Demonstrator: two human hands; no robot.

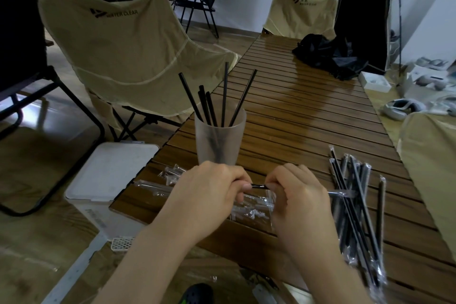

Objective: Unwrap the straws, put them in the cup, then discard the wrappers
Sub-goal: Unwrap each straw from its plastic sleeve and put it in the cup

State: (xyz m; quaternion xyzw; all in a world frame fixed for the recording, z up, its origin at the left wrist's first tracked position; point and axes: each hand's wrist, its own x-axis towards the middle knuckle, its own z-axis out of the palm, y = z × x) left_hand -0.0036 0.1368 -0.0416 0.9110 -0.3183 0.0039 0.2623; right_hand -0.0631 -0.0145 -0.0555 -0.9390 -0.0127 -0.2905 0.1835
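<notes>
Black straw [259,186], partly bared, was held just nearer than the cup [220,141], spanning the gap between both hands. Left hand [207,195] had fingers curled, pinching the exposed black end; right hand [299,198] was curled round the clear wrapper [341,193], whose free tail stuck out to the right of that hand. Step judged: sliding the straw out of its sleeve. Straw looked light, thin and fairly stiff, likely to kink if bent, so best pinched close to the wrapper mouth and pulled straight along its axis. Wrapper film looked limp and slippery; grip it bunched, not flat. Below the hands lay crumpled empty wrappers [251,210]; more lay left of the hands, near the cup base. Well right of the cup, a loose pile of wrapped straws [355,205] waited on the slatted wooden table [296,116]. Cup was frosted, upright, and held six unwrapped straws [223,96] leaning against its rim. Left of the cup, off the table edge and lower, stood a white lidded bin [111,173], probably the place for wrappers. Beyond the cup stood a tan folding chair [118,44]; at the far end of the table lay a black fabric heap [328,55].
</notes>
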